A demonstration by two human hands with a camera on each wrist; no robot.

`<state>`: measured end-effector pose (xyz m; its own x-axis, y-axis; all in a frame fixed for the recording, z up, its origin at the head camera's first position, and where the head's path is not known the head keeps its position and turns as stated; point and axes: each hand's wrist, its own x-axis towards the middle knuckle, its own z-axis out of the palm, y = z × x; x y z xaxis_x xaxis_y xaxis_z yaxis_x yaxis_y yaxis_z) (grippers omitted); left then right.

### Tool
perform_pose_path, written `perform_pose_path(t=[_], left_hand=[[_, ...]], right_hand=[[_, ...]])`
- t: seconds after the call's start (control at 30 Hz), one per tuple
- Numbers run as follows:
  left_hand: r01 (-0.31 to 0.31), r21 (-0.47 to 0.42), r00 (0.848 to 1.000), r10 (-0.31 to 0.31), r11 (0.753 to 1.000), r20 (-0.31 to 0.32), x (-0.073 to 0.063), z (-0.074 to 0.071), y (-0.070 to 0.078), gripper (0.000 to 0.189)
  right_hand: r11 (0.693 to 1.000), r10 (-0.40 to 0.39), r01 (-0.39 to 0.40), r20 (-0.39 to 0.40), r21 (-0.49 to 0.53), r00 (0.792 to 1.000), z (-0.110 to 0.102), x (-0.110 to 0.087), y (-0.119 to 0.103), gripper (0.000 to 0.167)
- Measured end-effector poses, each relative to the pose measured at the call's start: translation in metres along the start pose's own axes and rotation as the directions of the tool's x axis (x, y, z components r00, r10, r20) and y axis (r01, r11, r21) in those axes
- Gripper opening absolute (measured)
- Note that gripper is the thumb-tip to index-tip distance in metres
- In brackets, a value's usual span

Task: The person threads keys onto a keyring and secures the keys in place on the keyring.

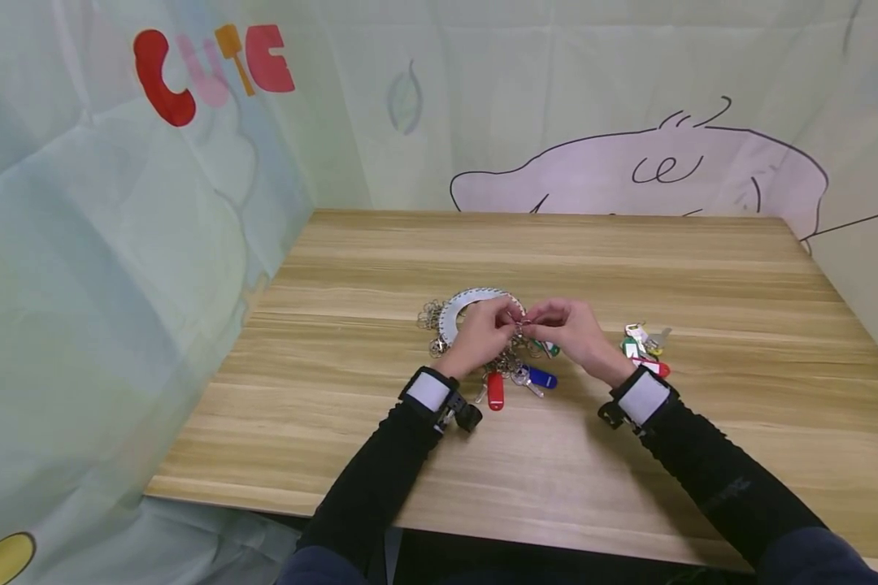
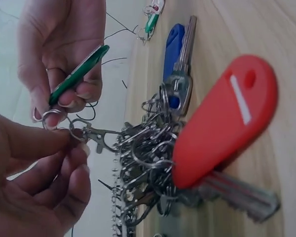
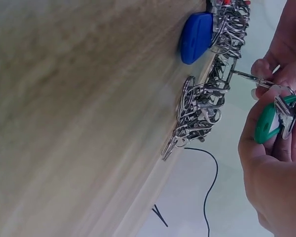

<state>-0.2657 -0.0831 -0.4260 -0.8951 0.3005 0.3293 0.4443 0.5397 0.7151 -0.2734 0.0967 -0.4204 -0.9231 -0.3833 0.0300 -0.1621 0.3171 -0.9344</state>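
Above the lower right side of a white ring-shaped holder (image 1: 448, 323), both hands meet. My left hand (image 1: 479, 335) pinches the split ring of a metal swivel clasp (image 2: 99, 137), whose other end reaches to the holder's edge. My right hand (image 1: 574, 335) holds a green key tag (image 2: 78, 76) and its small split ring (image 2: 52, 119) at the fingertips, against the clasp's ring. A key (image 3: 286, 116) lies along the green tag. Whether the two rings are linked, I cannot tell. Many metal clasps (image 3: 200, 111) hang around the holder.
A red key tag (image 1: 495, 392) and a blue key tag (image 1: 541, 378), each with a key, hang from the holder onto the wooden table (image 1: 322, 349). Farther right lies a small pile of tagged keys (image 1: 644, 349). A printed cloth (image 1: 380, 106) stands behind the table.
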Motion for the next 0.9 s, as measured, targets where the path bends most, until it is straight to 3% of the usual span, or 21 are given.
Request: perform_pose_path(t=[0.23, 0.43, 0.63, 0.9], left_hand=[[-0.085, 0.078, 0.996, 0.081, 0.993, 0.048, -0.0014, -0.0026, 0.0036, 0.015], [-0.042, 0.020, 0.999, 0.042, 0.999, 0.001, -0.0028, -0.0005, 0.0007, 0.014], [0.023, -0.050, 1.000, -0.023, 0.998, 0.002, -0.0013, -0.0009, -0.0012, 0.010], [-0.043, -0.024, 0.998, 0.044, 0.999, 0.035, -0.0024, -0.0024, 0.0007, 0.017]], right_hand=[[0.999, 0.035, -0.035, 0.006, 0.005, 0.999, -0.0011, -0.0006, -0.0016, 0.024], [1.000, 0.020, -0.020, 0.010, 0.012, 1.000, 0.0009, -0.0017, -0.0020, 0.023], [1.000, 0.003, -0.003, 0.024, 0.001, 1.000, 0.0023, -0.0027, -0.0051, 0.022], [1.000, 0.022, -0.021, 0.011, -0.017, 1.000, 0.0008, 0.0000, -0.0020, 0.023]])
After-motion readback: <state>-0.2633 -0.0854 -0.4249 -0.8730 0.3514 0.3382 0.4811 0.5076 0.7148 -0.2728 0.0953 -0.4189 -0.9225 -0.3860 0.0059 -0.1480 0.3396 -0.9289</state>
